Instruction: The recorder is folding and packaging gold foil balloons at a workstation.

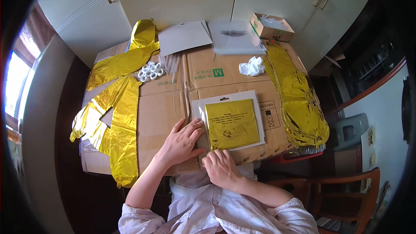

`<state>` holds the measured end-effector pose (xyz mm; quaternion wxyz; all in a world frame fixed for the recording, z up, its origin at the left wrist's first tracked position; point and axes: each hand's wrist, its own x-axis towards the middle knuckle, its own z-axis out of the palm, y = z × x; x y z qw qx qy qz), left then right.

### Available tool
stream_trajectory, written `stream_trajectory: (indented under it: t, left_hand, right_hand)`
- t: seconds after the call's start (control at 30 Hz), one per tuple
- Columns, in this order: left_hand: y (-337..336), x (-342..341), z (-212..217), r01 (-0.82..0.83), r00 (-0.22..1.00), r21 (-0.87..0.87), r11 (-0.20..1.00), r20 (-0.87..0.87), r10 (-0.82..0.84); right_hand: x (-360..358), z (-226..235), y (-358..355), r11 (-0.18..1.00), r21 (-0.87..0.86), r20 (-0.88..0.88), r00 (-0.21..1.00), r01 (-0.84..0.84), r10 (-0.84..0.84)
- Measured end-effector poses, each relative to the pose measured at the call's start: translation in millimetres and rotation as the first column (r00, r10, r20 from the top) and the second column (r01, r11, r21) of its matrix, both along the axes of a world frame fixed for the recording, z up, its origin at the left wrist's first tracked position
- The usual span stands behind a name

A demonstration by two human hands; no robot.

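Observation:
In front of me lies a flat clear plastic bag (200, 117) with a white backing card (258, 121) that has a hang hole at its top. Inside sits a folded gold foil sheet (232, 123), seen through printed plastic. My left hand (184, 142) rests flat, fingers stretched, on the bag's left edge. At the lower left corner, my right hand (220, 167) has its fingers curled together, pinching the bag's edge; the fingertips are partly hidden. Gold foil balloons (123, 121) spread flat at the left, and more gold foil balloons (299, 104) are piled at the right.
The work surface is a flattened cardboard box (162, 117). White rings (150, 72), clear straws (170, 64), white cards (184, 38), clear bags (234, 39) and crumpled white paper (252, 66) lie farther back. A small open carton (273, 28) stands back right; a wooden chair (346, 197) is at the lower right.

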<state>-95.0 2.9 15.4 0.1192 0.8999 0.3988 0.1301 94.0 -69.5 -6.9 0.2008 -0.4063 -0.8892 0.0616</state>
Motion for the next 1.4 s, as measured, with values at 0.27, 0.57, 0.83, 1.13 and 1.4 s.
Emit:
stream_trajectory:
  t: [0.27, 0.57, 0.83, 1.13, 1.4]
  left_hand:
    - [0.8, -0.1, -0.2, -0.006, 0.998, -0.009, 1.000, -0.059, 0.005]
    - [-1.1, 0.3, 0.5, -0.014, 0.999, -0.032, 0.999, -0.034, 0.013]
    - [-1.0, 3.2, 2.5, -0.008, 1.000, -0.041, 0.999, -0.019, 0.008]
    - [2.4, 3.7, 7.5, -0.022, 0.999, -0.074, 0.997, -0.047, 0.018]
    - [0.2, 3.8, 11.0, -0.022, 0.994, -0.090, 0.996, -0.107, 0.013]
  right_hand:
    - [24.5, -3.0, -0.1, 0.984, -0.035, -0.291, 0.943, -0.177, 0.160]
    - [146.4, -5.5, -23.9, 0.799, -0.474, -0.877, 0.280, -0.370, -0.390]
    - [220.6, 57.5, -3.6, 0.749, 0.084, -0.395, 0.712, 0.657, -0.581]
    - [124.1, 31.4, 116.0, 0.950, 0.245, 0.000, 0.980, 0.194, -0.200]
    - [128.4, 1.0, 135.5, 0.962, 0.233, -0.009, 0.989, 0.144, -0.146]
